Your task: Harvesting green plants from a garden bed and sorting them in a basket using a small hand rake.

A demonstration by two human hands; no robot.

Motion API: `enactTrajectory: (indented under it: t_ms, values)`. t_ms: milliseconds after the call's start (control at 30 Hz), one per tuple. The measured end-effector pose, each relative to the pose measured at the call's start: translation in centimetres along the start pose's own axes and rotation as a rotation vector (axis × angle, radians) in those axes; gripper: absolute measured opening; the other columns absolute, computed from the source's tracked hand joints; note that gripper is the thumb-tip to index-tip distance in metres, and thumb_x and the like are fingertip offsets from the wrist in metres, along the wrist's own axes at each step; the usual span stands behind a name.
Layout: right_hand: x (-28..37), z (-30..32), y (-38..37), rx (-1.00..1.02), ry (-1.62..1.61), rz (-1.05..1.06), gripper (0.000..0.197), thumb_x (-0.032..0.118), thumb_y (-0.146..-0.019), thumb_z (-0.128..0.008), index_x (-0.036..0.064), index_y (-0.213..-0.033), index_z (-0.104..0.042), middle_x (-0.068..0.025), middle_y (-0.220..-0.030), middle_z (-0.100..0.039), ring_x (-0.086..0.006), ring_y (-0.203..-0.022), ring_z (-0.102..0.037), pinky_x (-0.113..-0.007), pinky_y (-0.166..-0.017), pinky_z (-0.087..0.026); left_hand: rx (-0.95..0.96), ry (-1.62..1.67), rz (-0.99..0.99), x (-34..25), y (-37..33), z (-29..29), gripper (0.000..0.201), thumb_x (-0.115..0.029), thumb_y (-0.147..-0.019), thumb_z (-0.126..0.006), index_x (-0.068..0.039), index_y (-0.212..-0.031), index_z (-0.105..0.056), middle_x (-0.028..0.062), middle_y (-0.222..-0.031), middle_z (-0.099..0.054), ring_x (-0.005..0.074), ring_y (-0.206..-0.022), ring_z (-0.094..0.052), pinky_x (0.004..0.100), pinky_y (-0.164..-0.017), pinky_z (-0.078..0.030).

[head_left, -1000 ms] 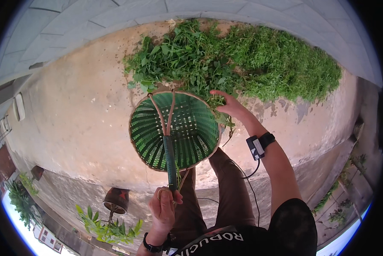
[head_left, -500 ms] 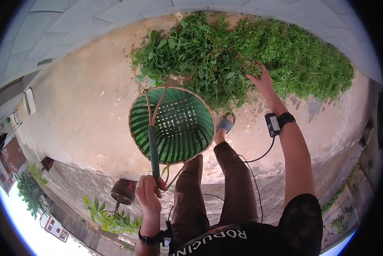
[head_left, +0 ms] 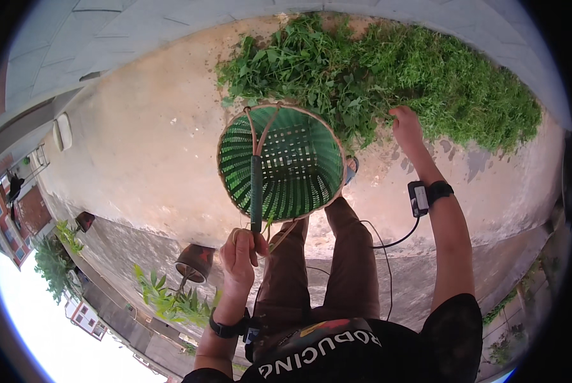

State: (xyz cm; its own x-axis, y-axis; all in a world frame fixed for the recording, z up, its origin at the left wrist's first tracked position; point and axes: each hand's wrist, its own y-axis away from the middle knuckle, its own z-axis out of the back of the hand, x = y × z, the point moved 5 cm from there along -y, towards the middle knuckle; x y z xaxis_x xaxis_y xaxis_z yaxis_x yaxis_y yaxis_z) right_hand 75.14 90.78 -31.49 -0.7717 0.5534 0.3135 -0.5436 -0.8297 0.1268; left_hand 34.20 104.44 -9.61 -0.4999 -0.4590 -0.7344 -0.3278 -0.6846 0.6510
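1. Basket (head_left: 327,163) sits a little higher and farther right in the frame than half a second ago, its rim now hiding much of the sandal (head_left: 352,167) that showed whole then.
2. The right hand (head_left: 408,127) was spread over the greens half a second ago; now it is at their lower edge, right of centre in the upper frame, with its fingers curled inward. I cannot tell whether they meet or pinch any stem.
3. In effect, the right hand is at the greens, well apart from the basket, and the basket's woven bottom shows with no heap of leaves over it.
4. The broad-leaved heap (head_left: 286,67) fills the upper centre of the frame, just left of the right fingers and just above the basket rim; the finer-leaved heap (head_left: 471,89) spreads to the upper right, above that hand.
5. The left hand (head_left: 238,255), below the frame's centre, has its fingers wrapped tightly around the lower end of the dark green handle (head_left: 256,191).
6. The basket opening lies directly above those fingers, in the middle of the frame, facing the camera.
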Motion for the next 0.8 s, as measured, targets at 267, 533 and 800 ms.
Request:
enactTrajectory:
  t_ms: [267,533,800]
  values:
    - [24.7,-10.0,9.1,0.857,-0.234,0.197,0.029,0.025,-0.076,-0.061,0.0058,-0.098,-0.058,-0.0120,-0.076,-0.065,-0.0321,-0.075,-0.064,-0.042,-0.065,-0.052,0.262,-0.036,-0.025,-7.1,4.8,-4.5,0.037,-0.024,-0.097,-0.036,-0.001,-0.070,-0.046,0.0121,-0.066,-0.060,0.0116,-0.049,-0.053,0.0236,-0.044,-0.042]
    - [20.4,-18.6,12.6,0.541,-0.343,-0.104,0.021,0.026,-0.077,-0.060,0.0061,-0.083,-0.064,-0.0154,-0.080,-0.065,-0.0325,-0.077,-0.064,-0.043,-0.065,-0.052,0.502,-0.042,-0.164,-8.9,6.1,-4.4,0.025,-0.015,-0.095,-0.038,0.002,-0.089,-0.055,0.0113,-0.074,-0.064,0.0209,-0.063,-0.065,0.0289,-0.056,-0.050]
    - [21.1,-4.0,9.5,0.780,-0.987,-0.329,0.013,0.004,-0.085,-0.053,-0.0006,-0.096,-0.060,-0.0084,-0.077,-0.062,-0.0138,-0.076,-0.062,-0.028,-0.060,-0.050,0.096,0.052,-0.042,-3.8,3.1,-2.4,0.038,-0.017,-0.097,-0.033,0.000,-0.065,-0.045,0.0128,-0.061,-0.057,0.0136,-0.047,-0.049,0.0266,-0.050,-0.044]
